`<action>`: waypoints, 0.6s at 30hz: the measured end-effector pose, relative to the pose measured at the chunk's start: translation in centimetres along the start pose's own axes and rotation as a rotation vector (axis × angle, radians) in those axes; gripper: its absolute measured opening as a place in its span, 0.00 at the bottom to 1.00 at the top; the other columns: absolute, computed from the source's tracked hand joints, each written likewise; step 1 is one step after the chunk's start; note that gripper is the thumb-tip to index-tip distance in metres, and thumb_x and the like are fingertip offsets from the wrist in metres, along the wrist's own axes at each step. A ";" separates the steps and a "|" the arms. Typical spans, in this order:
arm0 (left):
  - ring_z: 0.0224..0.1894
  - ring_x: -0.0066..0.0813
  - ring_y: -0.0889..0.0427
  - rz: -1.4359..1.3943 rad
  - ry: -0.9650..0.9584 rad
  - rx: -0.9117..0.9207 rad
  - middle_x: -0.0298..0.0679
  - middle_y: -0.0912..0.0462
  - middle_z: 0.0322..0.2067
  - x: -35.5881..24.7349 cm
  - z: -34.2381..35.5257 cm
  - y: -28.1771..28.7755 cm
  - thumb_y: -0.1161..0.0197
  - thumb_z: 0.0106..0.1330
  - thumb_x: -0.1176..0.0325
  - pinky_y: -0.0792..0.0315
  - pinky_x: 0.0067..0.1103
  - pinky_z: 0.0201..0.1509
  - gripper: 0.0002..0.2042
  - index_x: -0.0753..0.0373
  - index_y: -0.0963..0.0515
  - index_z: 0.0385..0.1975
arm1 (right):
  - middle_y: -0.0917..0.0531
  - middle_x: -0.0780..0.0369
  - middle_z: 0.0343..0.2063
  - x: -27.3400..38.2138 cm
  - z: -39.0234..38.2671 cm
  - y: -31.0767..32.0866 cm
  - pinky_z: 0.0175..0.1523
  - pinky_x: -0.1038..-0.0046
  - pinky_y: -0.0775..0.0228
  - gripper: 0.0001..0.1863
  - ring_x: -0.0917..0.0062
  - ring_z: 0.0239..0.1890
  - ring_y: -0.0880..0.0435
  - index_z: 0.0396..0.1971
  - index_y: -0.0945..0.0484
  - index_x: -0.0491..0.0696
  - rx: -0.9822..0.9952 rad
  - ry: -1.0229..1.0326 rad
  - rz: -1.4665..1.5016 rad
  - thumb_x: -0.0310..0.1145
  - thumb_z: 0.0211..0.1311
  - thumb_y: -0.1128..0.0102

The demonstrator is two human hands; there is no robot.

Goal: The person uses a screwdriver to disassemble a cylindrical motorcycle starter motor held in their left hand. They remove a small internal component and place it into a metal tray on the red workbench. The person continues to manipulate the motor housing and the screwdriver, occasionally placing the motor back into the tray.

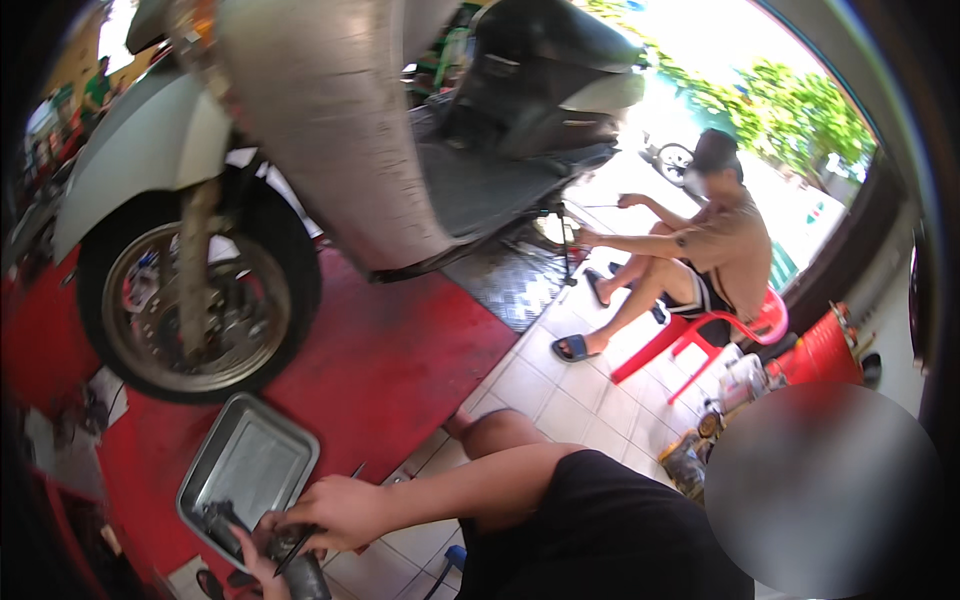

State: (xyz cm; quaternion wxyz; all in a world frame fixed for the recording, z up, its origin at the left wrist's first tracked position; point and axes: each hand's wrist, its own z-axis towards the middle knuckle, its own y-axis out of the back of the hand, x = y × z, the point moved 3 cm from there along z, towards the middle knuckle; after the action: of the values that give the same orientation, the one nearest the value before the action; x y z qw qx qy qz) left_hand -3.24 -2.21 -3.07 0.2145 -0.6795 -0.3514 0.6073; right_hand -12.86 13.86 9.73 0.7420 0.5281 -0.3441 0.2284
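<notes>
Pinched in my right hand [335, 513] is a thin dark rod-like tool [294, 551], running through the fingers. My left hand [258, 568] is only partly in view at the lower edge, with its fingers around a dark, grimy cylindrical metal part [309, 582]. Both hands are close together, and the tool is over that part. Just beyond them, a rectangular metal tray [300, 433] lies on a red platform [400, 355]. A dark lump-like piece [218, 516], its kind unclear, shows at the tray's near end beside my left hand.
A silver scooter [310, 130] stands over the platform, its front wheel [195, 300] behind the tray. To the right, another person [725, 235] sits on a red plastic chair [705, 335], hands near the scooter's underside. Containers [740, 385] stand on the tiled floor. A blurred round patch hides the lower right.
</notes>
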 end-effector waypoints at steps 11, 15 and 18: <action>0.37 0.41 0.18 -0.031 0.211 0.179 0.46 0.22 0.38 -2.1 -2.9 -3.8 0.65 0.65 0.26 0.22 0.33 0.41 0.42 0.67 0.30 0.50 | 0.17 0.59 0.24 0.9 0.3 -0.9 0.29 0.64 0.23 0.14 0.62 0.25 0.16 0.35 0.18 0.48 -0.011 0.040 -0.015 0.36 0.47 0.28; 0.35 0.37 0.17 0.000 0.198 0.253 0.45 0.22 0.38 -1.1 -3.6 -3.9 0.67 0.64 0.25 0.22 0.30 0.41 0.45 0.70 0.31 0.49 | 0.20 0.60 0.18 1.8 0.6 -0.6 0.23 0.68 0.28 0.14 0.65 0.19 0.19 0.28 0.20 0.46 0.019 0.139 -0.203 0.35 0.44 0.24; 0.35 0.37 0.18 0.044 0.173 0.161 0.45 0.23 0.38 -1.0 -3.3 -4.0 0.66 0.65 0.26 0.22 0.30 0.40 0.45 0.70 0.31 0.50 | 0.19 0.60 0.19 2.1 0.6 -0.1 0.24 0.70 0.27 0.14 0.66 0.19 0.18 0.29 0.20 0.46 0.021 0.111 -0.209 0.34 0.44 0.25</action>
State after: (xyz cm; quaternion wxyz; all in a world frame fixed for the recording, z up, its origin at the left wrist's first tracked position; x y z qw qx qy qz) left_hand -0.88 0.10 1.03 0.2848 -0.7175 -0.2666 0.5771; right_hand -11.53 13.20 11.40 0.7741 0.5552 -0.2433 0.1823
